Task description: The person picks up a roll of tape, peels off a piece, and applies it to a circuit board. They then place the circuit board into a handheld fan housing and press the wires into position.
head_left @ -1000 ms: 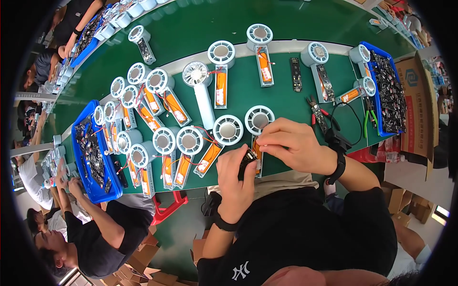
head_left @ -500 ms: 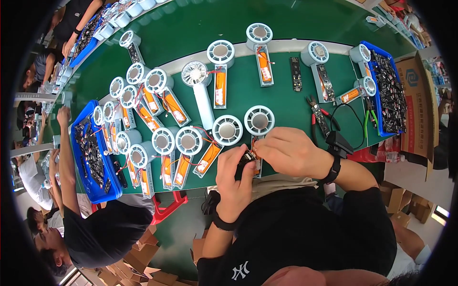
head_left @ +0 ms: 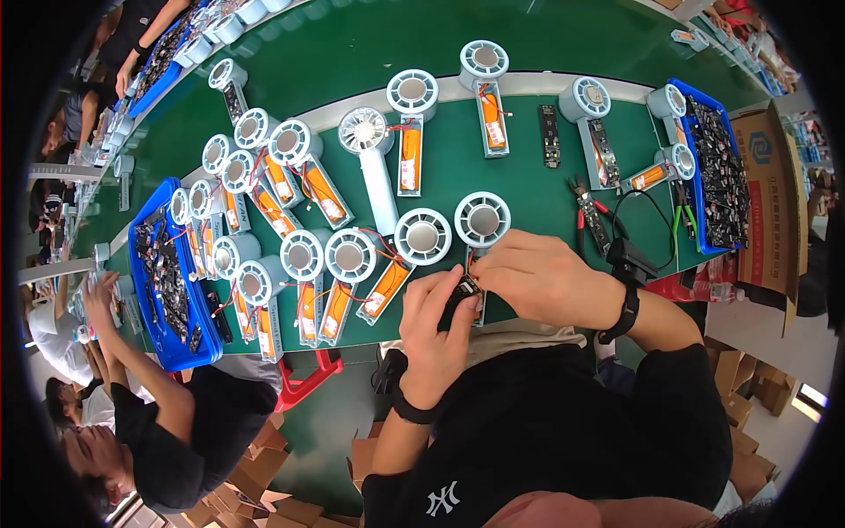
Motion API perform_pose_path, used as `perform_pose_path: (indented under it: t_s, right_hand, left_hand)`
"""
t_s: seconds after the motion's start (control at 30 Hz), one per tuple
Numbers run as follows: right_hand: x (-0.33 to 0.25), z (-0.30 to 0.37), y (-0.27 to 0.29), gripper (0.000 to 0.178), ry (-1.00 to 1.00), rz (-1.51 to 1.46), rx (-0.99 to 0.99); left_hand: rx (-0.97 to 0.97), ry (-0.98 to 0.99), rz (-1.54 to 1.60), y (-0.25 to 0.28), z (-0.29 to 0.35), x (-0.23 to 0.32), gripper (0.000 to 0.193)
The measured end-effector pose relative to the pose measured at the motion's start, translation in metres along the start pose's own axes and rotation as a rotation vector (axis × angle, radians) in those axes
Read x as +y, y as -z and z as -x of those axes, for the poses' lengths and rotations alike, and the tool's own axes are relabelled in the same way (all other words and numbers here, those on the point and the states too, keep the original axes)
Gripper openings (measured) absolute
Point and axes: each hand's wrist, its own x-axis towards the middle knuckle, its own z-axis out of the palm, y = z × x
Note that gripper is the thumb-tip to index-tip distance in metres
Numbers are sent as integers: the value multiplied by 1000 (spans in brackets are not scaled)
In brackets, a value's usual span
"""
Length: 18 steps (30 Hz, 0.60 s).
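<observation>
Near the table's front edge my left hand (head_left: 436,330) grips a small black circuit board (head_left: 462,289) between thumb and fingers. My right hand (head_left: 550,277) meets it from the right, thumb and fingertips pinched at the board's end; what they pinch is too small to make out. Just beyond both hands lies a light-blue handheld fan (head_left: 482,220) with a round ringed head. Red wires show between its head and my fingertips, and its open handle is mostly hidden under my hands. Another fan (head_left: 422,236) with an orange battery (head_left: 385,290) in its handle lies to the left.
Several more fans crowd the green table (head_left: 537,207) on the left and along the back. Blue trays (head_left: 220,352) of circuit boards stand at both sides. Cutters (head_left: 591,216), a loose circuit board (head_left: 550,136) and a black cable lie right. A co-worker (head_left: 202,422) sits at left.
My hands stay at the same spot, with the circuit board turned slightly and the right fingers shifted a little. The co-worker's arm at left has drawn back and lowered.
</observation>
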Motion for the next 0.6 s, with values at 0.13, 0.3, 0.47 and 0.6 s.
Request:
perform_pose_path:
  t_s: [0.13,0.3,0.47,0.6]
  right_hand:
    - [0,0,0,24,-117,-175,32]
    - [3,-2,-1,21,-169,-261,87]
    - [3,-1,-6,22,-130,-183,144]
    - [2,0,-7,23,-136,-182,154]
  left_hand:
    - [-3,-1,-3,0,0,-1,43]
    - [-14,9,11,2,-1,-1,43]
    - [-15,3,35,1,-2,0,43]
    - [1,-34,6,0,-1,0,43]
